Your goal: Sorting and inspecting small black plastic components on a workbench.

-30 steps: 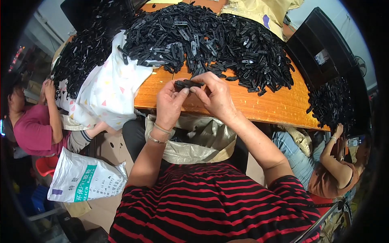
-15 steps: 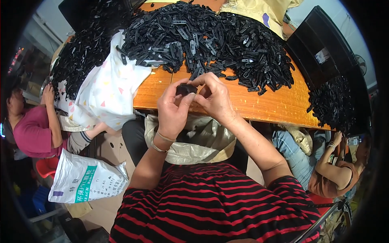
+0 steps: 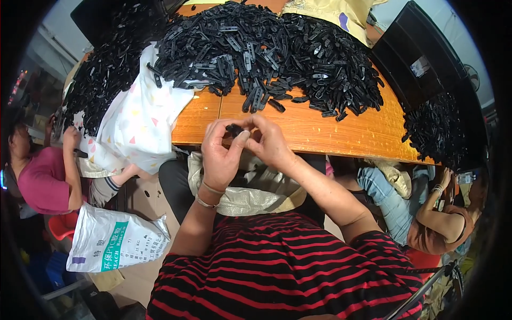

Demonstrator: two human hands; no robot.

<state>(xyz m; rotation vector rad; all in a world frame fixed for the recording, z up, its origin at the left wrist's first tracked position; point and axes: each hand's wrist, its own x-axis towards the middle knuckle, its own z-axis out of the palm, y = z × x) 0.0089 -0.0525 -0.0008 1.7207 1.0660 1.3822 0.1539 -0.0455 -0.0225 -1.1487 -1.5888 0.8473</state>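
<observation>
Close together over the table's near edge, both my hands work on a small black plastic piece [image 3: 233,129]. My left hand [image 3: 220,154] pinches it between thumb and fingers. My right hand [image 3: 271,145] has its fingers closed against the piece from the other side; the fingertips partly hide it. Beyond the hands a large heap of long black plastic pieces [image 3: 229,48] covers the wooden table [image 3: 314,133]. One loose black piece [image 3: 277,105] lies at the heap's front edge. Below my hands, an open beige woven sack [image 3: 240,200] rests on my lap.
A patterned white cloth [image 3: 144,117] hangs over the table's left side. On the floor at left stands a white printed sack [image 3: 114,240]. A person in magenta [image 3: 45,178] sits left, another in brown [image 3: 442,229] right. A black bin [image 3: 421,74] lies tipped at far right.
Both hands have come slightly down and toward me, still together on the black piece. The front of the heap, with the loose piece, now shows beyond my fingers. The view has shifted a little.
</observation>
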